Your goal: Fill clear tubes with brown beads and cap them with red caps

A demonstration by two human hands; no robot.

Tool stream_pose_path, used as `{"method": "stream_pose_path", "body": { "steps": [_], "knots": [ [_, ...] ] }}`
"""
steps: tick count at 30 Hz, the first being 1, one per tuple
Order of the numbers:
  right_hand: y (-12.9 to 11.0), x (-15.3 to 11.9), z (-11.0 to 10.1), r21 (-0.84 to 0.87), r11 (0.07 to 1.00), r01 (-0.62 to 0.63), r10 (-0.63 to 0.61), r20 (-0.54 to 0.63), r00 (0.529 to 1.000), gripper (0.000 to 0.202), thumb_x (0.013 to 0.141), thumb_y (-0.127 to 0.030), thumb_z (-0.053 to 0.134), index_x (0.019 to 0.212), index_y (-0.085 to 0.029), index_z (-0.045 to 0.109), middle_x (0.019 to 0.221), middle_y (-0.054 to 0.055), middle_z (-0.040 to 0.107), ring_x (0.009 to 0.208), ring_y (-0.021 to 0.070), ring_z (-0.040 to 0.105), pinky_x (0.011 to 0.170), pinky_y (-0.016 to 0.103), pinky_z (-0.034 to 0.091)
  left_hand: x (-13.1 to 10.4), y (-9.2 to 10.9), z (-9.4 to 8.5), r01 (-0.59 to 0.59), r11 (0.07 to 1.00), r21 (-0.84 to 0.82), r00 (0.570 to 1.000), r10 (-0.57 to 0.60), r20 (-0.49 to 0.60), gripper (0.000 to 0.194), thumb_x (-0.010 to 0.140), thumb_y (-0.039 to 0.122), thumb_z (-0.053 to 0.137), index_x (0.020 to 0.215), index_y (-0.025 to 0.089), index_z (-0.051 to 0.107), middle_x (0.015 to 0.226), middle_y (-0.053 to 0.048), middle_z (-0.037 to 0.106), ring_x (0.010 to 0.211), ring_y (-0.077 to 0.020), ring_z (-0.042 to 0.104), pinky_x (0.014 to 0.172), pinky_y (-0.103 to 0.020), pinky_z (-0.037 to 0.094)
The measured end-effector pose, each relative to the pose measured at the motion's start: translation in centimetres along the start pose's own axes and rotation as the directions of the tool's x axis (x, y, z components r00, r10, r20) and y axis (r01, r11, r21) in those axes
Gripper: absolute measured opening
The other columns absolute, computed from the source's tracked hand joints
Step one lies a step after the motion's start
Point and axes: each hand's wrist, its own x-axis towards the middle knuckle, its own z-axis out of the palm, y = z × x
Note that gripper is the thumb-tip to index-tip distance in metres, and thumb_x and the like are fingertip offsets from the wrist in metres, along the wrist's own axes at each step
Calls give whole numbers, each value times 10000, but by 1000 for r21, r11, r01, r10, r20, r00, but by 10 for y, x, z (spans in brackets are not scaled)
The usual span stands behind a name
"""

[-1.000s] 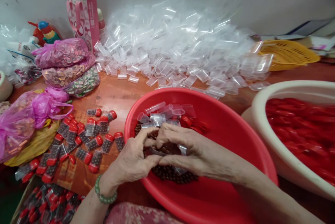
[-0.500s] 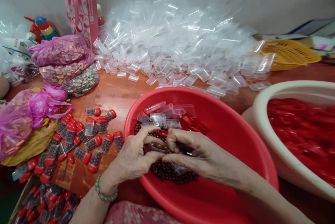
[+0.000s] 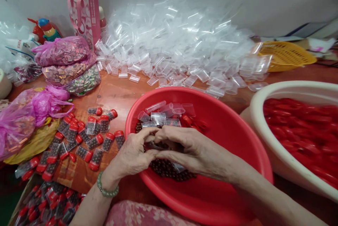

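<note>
Over the red basin [image 3: 235, 116], my left hand [image 3: 133, 155] is closed around a short clear plastic tube [image 3: 153, 145] with dark brown beads in it. My right hand [image 3: 195, 145] meets it from the right, thumb and fingers curled at the tube's end, and its fingertips touch the left fingers. What the right fingers grip is hidden behind them. Beneath both hands lies a heap of loose dark brown beads [image 3: 171, 172]. Clear empty tubes [image 3: 158, 117] and red plastic caps [image 3: 194, 123] rest on the far side inside the basin.
Left of the basin, several bead-filled tubes with red caps [image 3: 72, 132] lie on the wooden table [image 3: 111, 90]; more fill a box [image 3: 52, 201]. Clear tubes [image 3: 169, 42] are piled along the wall. A white tub [image 3: 255, 113] of red pieces stands right, a yellow basket [image 3: 287, 55] behind.
My right hand has moved left, its fingers now covering the tube's opening and meeting my left fingers. A red piece that showed by the right fingertips is now hidden. The view has shifted slightly.
</note>
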Motion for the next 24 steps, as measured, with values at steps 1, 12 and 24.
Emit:
{"method": "stream_pose_path", "body": {
  "steps": [1, 12, 24],
  "knots": [
    [0, 1, 0, -14, 1000, 2, -1, 10, 1000, 35, 902, -190, 582, 936, -185, 574, 891, 19, 662, 792, 112, 602, 708, 212, 466, 0, 0, 0, 5, 1000, 4, 1000, -5, 0, 473, 719, -13, 594, 1161, 156, 580, 1044, -44, 714, 945, -161, 670, 844, -234, 496],
    [2, -2, 2, -86, 994, -70, 74, 36, 997, 94, 939, -268, 539, 880, -195, 543, 830, 11, 640, 725, 112, 581, 655, 219, 445, 1, 0, 1, 0, 1000, -19, 1000, 0, 20, 531, 724, -41, 542, 1218, 152, 554, 1091, -62, 698, 982, -171, 662, 870, -259, 495],
    [-3, -5, 6, -2, 987, -162, 161, -81, 984, 253, 911, -310, 563, 713, -200, 450, 646, -41, 488, 557, 81, 418, 521, 190, 366, 2, -2, 3, 3, 998, -62, 1000, -2, 15, 442, 791, 53, 604, 1220, 131, 526, 1017, -78, 723, 944, -176, 684, 864, -277, 511]
  ]
}}
